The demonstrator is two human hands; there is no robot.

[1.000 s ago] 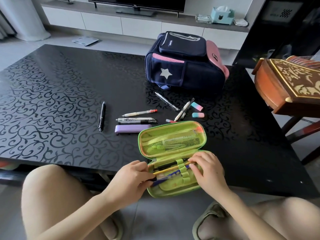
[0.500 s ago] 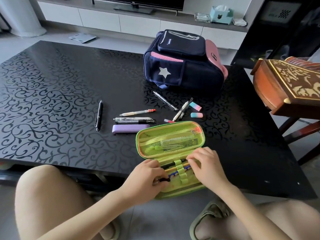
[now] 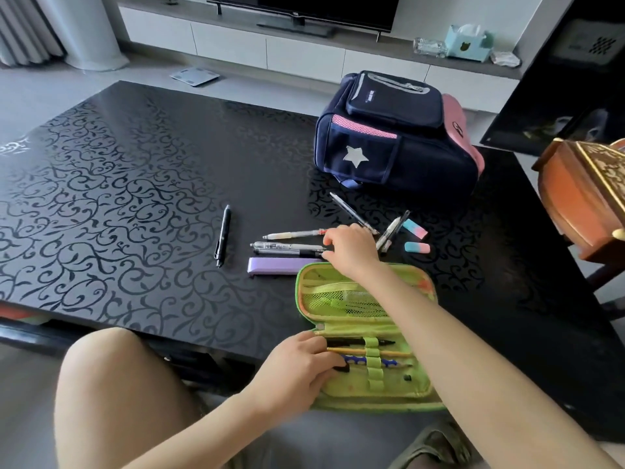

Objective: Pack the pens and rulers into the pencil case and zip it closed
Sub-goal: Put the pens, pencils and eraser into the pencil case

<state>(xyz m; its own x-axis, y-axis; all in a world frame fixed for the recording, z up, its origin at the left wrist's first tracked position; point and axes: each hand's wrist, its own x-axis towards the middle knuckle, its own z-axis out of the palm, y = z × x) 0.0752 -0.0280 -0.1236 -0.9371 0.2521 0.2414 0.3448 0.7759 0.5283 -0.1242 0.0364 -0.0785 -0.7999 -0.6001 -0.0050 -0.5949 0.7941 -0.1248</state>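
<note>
A green pencil case (image 3: pixel 395 389) lies open at the table's near edge, with three pens or pencils (image 3: pixel 385 353) under its elastic loops and a ruler in the lid's mesh pocket (image 3: pixel 341 301). My left hand (image 3: pixel 301 363) rests on the case's left end, its fingers on the pens' tips. My right hand (image 3: pixel 348 247) reaches over the lid, fingertips at the right ends of two clear pens (image 3: pixel 284 249). Beyond them lies a white pen with a red tip (image 3: pixel 292 234). A purple box (image 3: pixel 275 266) lies just left of the lid, and a black pen (image 3: pixel 223 235) farther left.
A navy and pink backpack (image 3: pixel 392 140) stands at the back of the black patterned table (image 3: pixel 118 198). More pens (image 3: pixel 389 231) and two pink-blue erasers (image 3: pixel 416 247) lie right of my right hand. A carved wooden piece (image 3: pixel 585 198) stands at the right edge.
My right hand left the case and reached forward over the lid to the clear pens. My left hand stayed at the case's left end.
</note>
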